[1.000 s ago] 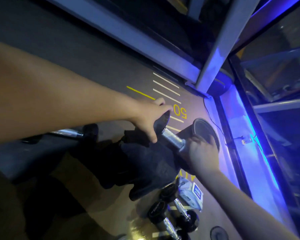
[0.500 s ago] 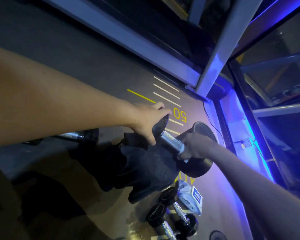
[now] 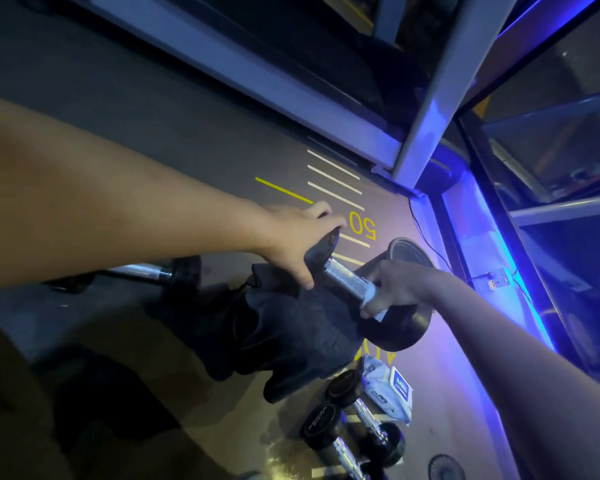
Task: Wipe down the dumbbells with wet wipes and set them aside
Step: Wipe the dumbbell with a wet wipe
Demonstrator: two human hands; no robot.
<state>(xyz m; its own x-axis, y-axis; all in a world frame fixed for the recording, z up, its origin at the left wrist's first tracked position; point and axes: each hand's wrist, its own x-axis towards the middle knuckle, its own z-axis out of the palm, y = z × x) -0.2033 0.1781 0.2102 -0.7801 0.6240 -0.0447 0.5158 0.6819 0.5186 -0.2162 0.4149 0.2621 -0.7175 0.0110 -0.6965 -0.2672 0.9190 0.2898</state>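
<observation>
A: Status, L hand (image 3: 297,239)?
B: Gripping the near end-weight of the dumbbell (image 3: 347,280), thumb curled under, steadying it above the floor (image 3: 153,109).
A: R hand (image 3: 399,289)?
B: Pinching a white wet wipe (image 3: 373,301) round the knurled handle, next to the far weight.
A: Dumbbell position?
B: Being held tilted, over a dark cloth (image 3: 291,337).
A: Other items?
B: Wipes pack (image 3: 390,389) lying on floor beside two small dumbbells (image 3: 357,420); another dumbbell (image 3: 160,271) lying at left, behind the L forearm.
</observation>
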